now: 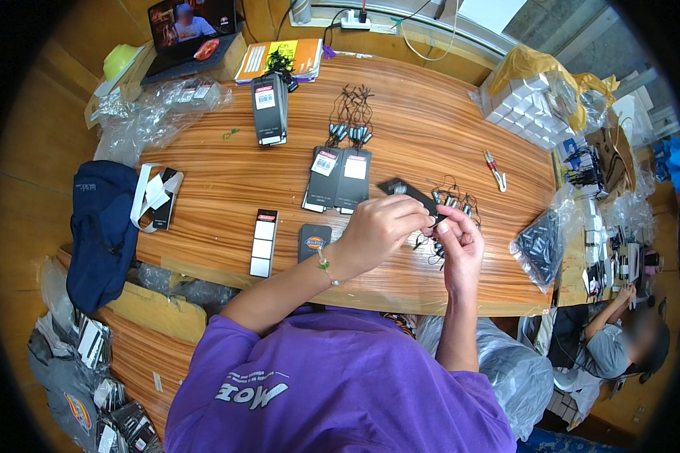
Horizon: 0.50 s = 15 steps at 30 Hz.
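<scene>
Over the front edge of the wooden table (438, 121), my left hand (378, 226) pinches a black hang tag (405, 191) by its lower end. My right hand (459, 245) meets it at the tag's edge, fingers closed on a thin black string loop. Under and beyond my right hand lies a loose heap of black string fasteners (452, 202). Left of my hands are two stacks of black tags with white labels (337, 178) and a single black tag with a round badge (313, 241).
A tall black tag stack (270, 108) and a bundle of strings (353, 121) lie further back. A red-handled cutter (495, 170), a clear bag of black parts (540, 241), a laptop (189, 34), a navy garment (102, 226) and a black-and-white strip (264, 243) surround the table. Another person (619, 340) sits at lower right.
</scene>
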### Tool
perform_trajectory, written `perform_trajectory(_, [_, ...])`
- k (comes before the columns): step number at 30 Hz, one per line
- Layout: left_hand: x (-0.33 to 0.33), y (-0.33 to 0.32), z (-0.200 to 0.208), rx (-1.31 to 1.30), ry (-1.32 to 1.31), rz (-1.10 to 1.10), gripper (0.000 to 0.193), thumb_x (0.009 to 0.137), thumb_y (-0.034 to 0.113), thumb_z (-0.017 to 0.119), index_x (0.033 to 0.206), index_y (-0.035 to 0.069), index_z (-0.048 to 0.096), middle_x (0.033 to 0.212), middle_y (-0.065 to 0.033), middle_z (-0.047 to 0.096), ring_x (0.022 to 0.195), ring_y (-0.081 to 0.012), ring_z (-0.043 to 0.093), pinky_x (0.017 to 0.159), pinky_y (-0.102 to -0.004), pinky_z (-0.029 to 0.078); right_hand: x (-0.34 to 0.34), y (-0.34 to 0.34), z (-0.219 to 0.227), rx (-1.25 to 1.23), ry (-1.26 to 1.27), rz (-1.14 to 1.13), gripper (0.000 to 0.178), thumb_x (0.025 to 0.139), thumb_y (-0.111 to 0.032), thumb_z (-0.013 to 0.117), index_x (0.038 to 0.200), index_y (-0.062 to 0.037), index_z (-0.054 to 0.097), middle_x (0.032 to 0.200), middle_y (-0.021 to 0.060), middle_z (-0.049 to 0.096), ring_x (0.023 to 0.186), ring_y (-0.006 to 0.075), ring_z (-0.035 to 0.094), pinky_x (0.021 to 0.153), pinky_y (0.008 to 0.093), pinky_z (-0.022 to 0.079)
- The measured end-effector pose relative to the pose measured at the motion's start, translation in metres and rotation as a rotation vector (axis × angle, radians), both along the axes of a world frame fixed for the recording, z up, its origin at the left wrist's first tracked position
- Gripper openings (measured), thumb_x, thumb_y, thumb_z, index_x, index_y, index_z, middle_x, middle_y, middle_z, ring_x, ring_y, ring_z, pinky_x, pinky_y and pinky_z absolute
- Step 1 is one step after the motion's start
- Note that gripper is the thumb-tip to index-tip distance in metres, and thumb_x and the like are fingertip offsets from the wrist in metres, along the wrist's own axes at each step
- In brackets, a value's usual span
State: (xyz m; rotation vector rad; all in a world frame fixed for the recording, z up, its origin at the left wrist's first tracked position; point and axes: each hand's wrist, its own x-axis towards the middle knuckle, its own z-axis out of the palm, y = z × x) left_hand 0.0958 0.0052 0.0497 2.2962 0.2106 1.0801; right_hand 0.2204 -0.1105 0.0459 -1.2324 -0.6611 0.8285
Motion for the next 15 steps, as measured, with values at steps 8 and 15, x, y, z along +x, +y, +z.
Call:
perform_trajectory(8, [0.009, 0.004, -0.005, 0.332, -0.095, -0.036, 0.013, 0.069, 0.012, 0.060, 0.081, 0.009, 0.064, 0.082, -0.0014, 0.061, 0.086, -0.0170, 0.058, 0.084, -0.0384, 0.048, 0.002, 0.003, -0.010, 0.039, 0.312, -0.033, 0.004, 0.087, -0.006, 0.054, 0.091, -0.0050, 0.053, 0.085, -0.0002, 0.052, 0.073, 0.0069, 0.049, 0.067, 0.0209, 0.042])
perform_trajectory(15, [0.005, 0.004, -0.004, 0.311, -0.041, -0.077, 0.013, 0.071, 0.013, 0.060, 0.082, 0.010, 0.065, 0.084, -0.0014, 0.062, 0.085, -0.0170, 0.060, 0.084, -0.0392, 0.047, 0.001, 0.009, -0.009, 0.033, 0.063, -0.229, 0.003, 0.086, -0.006, 0.053, 0.089, -0.0060, 0.054, 0.083, -0.0017, 0.048, 0.075, 0.0076, 0.043, 0.071, 0.0205, 0.035])
